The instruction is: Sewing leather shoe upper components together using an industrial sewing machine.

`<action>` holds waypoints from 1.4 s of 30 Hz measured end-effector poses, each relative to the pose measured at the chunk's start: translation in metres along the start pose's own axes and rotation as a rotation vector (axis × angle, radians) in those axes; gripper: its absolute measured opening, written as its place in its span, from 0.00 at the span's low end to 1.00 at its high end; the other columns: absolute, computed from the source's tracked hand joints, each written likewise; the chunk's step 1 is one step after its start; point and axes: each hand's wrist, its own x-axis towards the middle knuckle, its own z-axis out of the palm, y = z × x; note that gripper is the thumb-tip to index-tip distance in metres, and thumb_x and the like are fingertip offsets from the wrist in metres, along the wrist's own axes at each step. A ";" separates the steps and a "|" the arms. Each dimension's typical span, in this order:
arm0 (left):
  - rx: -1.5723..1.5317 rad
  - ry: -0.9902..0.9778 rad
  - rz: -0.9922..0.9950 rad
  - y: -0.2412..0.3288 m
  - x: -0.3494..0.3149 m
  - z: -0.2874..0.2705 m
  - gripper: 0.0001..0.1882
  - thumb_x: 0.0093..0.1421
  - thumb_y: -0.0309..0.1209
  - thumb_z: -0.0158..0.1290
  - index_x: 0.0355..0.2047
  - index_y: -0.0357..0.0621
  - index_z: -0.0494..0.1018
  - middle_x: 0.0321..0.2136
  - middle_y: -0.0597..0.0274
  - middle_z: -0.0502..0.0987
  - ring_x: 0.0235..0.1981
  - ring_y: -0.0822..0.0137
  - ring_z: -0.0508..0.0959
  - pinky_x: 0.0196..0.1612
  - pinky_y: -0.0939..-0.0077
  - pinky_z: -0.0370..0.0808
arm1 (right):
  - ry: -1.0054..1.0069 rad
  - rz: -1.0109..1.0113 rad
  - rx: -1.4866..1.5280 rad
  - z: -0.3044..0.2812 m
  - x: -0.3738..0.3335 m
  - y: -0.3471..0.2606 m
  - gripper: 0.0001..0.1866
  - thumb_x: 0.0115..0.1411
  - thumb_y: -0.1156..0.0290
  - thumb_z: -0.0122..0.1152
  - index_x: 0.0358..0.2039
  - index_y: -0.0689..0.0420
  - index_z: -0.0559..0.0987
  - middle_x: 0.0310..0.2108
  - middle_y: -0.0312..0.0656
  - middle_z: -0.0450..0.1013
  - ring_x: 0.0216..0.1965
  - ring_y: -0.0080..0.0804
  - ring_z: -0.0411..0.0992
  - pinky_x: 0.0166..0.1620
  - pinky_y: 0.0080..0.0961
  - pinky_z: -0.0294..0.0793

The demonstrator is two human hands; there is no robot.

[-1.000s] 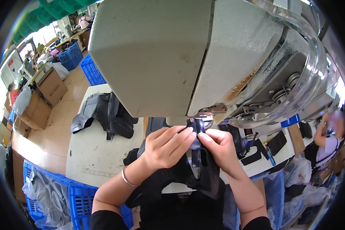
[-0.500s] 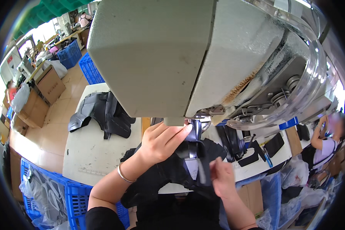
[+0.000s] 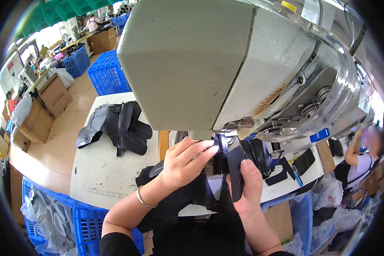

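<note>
Under the large grey head of a sewing machine (image 3: 187, 64), my left hand (image 3: 184, 164) has its fingers bent and pressed together on the edge of a black shaped piece (image 3: 192, 194), close to the machine's working point. The machine head and my fingers hide part of that spot. My right hand (image 3: 249, 185) grips a flat black strip (image 3: 235, 173) between thumb and fingers, holding it upright just right of the working point. The rest of the black piece drapes over the table edge toward my lap, beneath my left forearm.
Stacked black shaped pieces (image 3: 115, 128) lie on the left of the white table (image 3: 89, 170). Black strips and a blue-handled tool (image 3: 298, 178) lie at the right. Blue crates (image 3: 89, 222) stand below left and farther back. Another person (image 3: 362, 158) sits at the far right.
My right hand, blurred before, now shows clearly with the black strip raised in its grip. My left hand stays by the working point, shifted slightly right in view.
</note>
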 end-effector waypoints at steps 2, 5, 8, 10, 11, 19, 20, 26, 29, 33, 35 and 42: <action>-0.032 0.033 -0.048 0.001 -0.001 0.000 0.17 0.39 0.17 0.63 0.33 0.39 0.79 0.31 0.59 0.79 0.32 0.60 0.80 0.36 0.71 0.79 | 0.082 -0.049 -0.156 0.008 0.001 -0.005 0.07 0.65 0.71 0.54 0.39 0.61 0.74 0.35 0.37 0.76 0.32 0.20 0.75 0.36 0.16 0.75; -0.023 0.027 -0.070 0.003 0.001 0.000 0.16 0.40 0.18 0.64 0.33 0.39 0.79 0.30 0.60 0.79 0.31 0.61 0.80 0.36 0.71 0.79 | 0.039 -0.045 -0.134 0.009 0.005 -0.008 0.09 0.65 0.70 0.54 0.42 0.61 0.73 0.36 0.37 0.76 0.33 0.20 0.75 0.37 0.16 0.75; -0.015 0.092 0.042 -0.005 0.000 0.004 0.17 0.38 0.19 0.61 0.34 0.36 0.77 0.31 0.60 0.77 0.26 0.66 0.75 0.26 0.76 0.74 | -0.034 0.008 -0.092 0.002 0.018 -0.009 0.12 0.66 0.67 0.52 0.45 0.61 0.71 0.35 0.37 0.74 0.32 0.20 0.74 0.35 0.16 0.75; -0.013 0.095 0.032 -0.002 0.003 0.004 0.17 0.39 0.19 0.61 0.33 0.36 0.77 0.30 0.60 0.77 0.25 0.66 0.75 0.26 0.76 0.74 | -0.059 0.033 -0.096 -0.003 0.027 -0.011 0.13 0.67 0.66 0.50 0.47 0.60 0.70 0.34 0.37 0.73 0.30 0.20 0.74 0.32 0.17 0.76; -0.009 0.098 0.020 0.000 0.004 0.004 0.16 0.40 0.18 0.61 0.33 0.37 0.76 0.30 0.61 0.77 0.25 0.66 0.75 0.26 0.76 0.74 | 0.000 0.064 -0.086 -0.002 0.036 -0.013 0.13 0.68 0.65 0.49 0.47 0.60 0.70 0.33 0.36 0.73 0.31 0.20 0.74 0.33 0.17 0.76; 0.042 0.077 0.063 -0.003 0.002 0.002 0.14 0.41 0.22 0.60 0.33 0.36 0.76 0.30 0.60 0.76 0.27 0.64 0.76 0.28 0.75 0.76 | -0.001 -0.133 -0.168 0.003 0.023 0.007 0.19 0.59 0.76 0.59 0.52 0.60 0.72 0.45 0.36 0.72 0.44 0.26 0.70 0.49 0.25 0.69; 0.049 0.058 0.093 -0.002 0.002 0.001 0.15 0.41 0.23 0.59 0.33 0.36 0.76 0.31 0.60 0.76 0.28 0.64 0.76 0.29 0.74 0.76 | -0.009 -0.128 -0.171 0.002 0.021 0.008 0.19 0.59 0.76 0.59 0.52 0.60 0.72 0.45 0.36 0.72 0.44 0.26 0.70 0.49 0.25 0.69; 0.115 0.018 0.135 -0.005 -0.001 -0.007 0.15 0.41 0.24 0.58 0.33 0.37 0.78 0.34 0.59 0.77 0.31 0.63 0.77 0.35 0.72 0.80 | -0.209 -0.274 -1.333 -0.001 0.031 -0.012 0.17 0.56 0.80 0.64 0.47 0.57 0.74 0.43 0.33 0.71 0.46 0.23 0.68 0.51 0.22 0.68; 0.137 -0.005 0.181 -0.004 0.002 -0.007 0.11 0.43 0.21 0.60 0.31 0.37 0.78 0.31 0.57 0.79 0.34 0.60 0.82 0.29 0.75 0.78 | -0.117 -0.223 -1.044 0.001 0.028 -0.005 0.18 0.56 0.80 0.64 0.47 0.58 0.74 0.41 0.32 0.71 0.44 0.22 0.68 0.49 0.21 0.68; 0.164 -0.007 0.194 -0.003 0.003 -0.007 0.10 0.43 0.22 0.60 0.30 0.37 0.78 0.31 0.57 0.79 0.36 0.59 0.82 0.27 0.77 0.78 | -0.104 -0.286 -1.076 -0.002 0.030 -0.001 0.17 0.57 0.80 0.64 0.47 0.58 0.74 0.41 0.32 0.71 0.44 0.22 0.68 0.47 0.22 0.69; 0.171 -0.001 0.200 -0.003 0.004 -0.006 0.10 0.43 0.23 0.60 0.29 0.37 0.79 0.31 0.58 0.79 0.36 0.59 0.82 0.27 0.77 0.78 | -0.103 -0.259 -1.082 -0.003 0.030 -0.002 0.17 0.57 0.79 0.63 0.47 0.58 0.74 0.40 0.33 0.72 0.43 0.22 0.68 0.46 0.21 0.70; 0.202 -0.018 0.218 -0.004 0.008 -0.007 0.09 0.44 0.23 0.59 0.29 0.39 0.79 0.29 0.59 0.80 0.36 0.61 0.82 0.22 0.81 0.73 | -0.068 -0.155 -0.968 0.008 0.029 -0.004 0.13 0.61 0.65 0.62 0.40 0.62 0.78 0.28 0.38 0.76 0.26 0.21 0.73 0.29 0.20 0.75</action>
